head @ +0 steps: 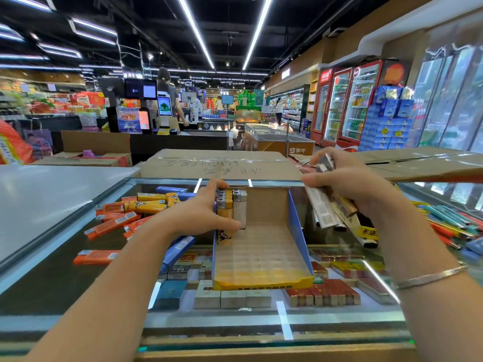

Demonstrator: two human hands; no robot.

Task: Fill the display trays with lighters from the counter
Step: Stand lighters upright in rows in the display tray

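A yellow and blue cardboard display tray (264, 282) sits on the glass counter. A few lighters (239, 207), yellow and white, stand upright in its back left corner. My left hand (201, 212) curls around them from the left, thumb at their base. Raised to the right of the tray, my right hand (350, 184) grips a bundle of white and dark lighters (325, 211) that fan out below it, with one more at its fingertips. Loose orange, yellow and blue lighters (122, 218) lie scattered on the glass to the left.
More coloured lighters (449, 220) lie at the counter's right. Cigarette packs (322, 293) show under the glass. Flat cardboard boxes (222, 164) sit behind the tray, a white countertop (47, 199) at left. A person stands at the far checkout (167, 100).
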